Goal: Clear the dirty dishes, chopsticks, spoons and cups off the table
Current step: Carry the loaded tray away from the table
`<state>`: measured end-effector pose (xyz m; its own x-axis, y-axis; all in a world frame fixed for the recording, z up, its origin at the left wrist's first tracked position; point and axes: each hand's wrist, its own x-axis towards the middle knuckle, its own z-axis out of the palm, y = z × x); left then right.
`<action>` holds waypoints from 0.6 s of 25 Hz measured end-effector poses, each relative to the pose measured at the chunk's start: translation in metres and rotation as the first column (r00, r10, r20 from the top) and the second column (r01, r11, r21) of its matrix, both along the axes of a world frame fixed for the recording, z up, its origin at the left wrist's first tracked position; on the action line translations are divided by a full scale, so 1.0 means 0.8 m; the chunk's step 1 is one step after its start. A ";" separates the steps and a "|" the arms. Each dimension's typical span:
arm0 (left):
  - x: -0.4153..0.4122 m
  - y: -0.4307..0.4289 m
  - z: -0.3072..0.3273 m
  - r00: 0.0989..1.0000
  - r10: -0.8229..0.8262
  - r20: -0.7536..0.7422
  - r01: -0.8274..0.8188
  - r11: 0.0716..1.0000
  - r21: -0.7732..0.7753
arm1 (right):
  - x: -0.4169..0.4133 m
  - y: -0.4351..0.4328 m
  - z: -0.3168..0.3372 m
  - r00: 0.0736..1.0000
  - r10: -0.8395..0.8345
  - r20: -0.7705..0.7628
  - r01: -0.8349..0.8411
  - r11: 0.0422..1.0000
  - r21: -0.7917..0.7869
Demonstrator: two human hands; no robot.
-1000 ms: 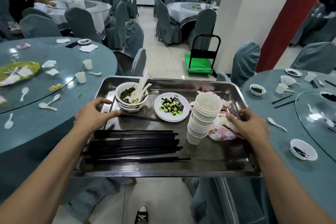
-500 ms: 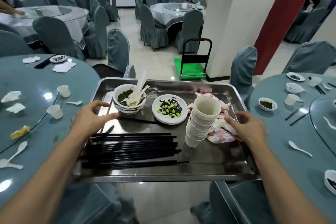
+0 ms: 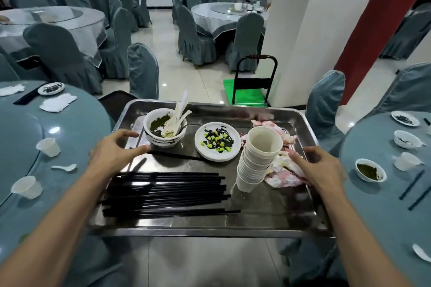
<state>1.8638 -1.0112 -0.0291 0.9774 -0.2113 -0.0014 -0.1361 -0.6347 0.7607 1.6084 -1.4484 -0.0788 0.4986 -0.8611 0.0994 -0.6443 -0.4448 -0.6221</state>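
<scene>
The left hand [image 3: 116, 151] grips the left rim of the steel tray [image 3: 210, 230], fingers curled over the edge; the right hand [image 3: 319, 165] grips the right rim the same way; on the tray, black chopsticks [image 3: 168, 193] lie bundled at the near left; a leaning cup stack [image 3: 256, 163] stands right of centre, touching crumpled napkins [image 3: 286, 175]; a dirty plate [image 3: 218, 141] sits mid-tray; stacked bowls [image 3: 164, 129] holding spoons [image 3: 177, 114] sit at the far left; left of the tray, a bench [image 3: 70, 128] carries two loose cups [image 3: 49, 146]; right of it, another bench [image 3: 384, 216] holds a sauce bowl [image 3: 370, 169].
</scene>
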 end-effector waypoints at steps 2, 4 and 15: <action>0.035 -0.027 0.005 1.000 0.010 0.015 -0.010 1.000 0.018 | 0.034 -0.027 0.006 1.000 0.003 -0.001 -0.003 1.000 0.002; 0.073 -0.055 0.007 1.000 0.007 0.017 -0.008 1.000 0.020 | 0.072 -0.052 0.014 0.999 0.013 -0.033 -0.014 1.000 -0.012; 0.309 -0.190 0.012 0.999 -0.031 0.024 0.031 1.000 0.001 | 0.291 -0.174 0.017 1.000 -0.002 -0.010 0.002 0.999 0.054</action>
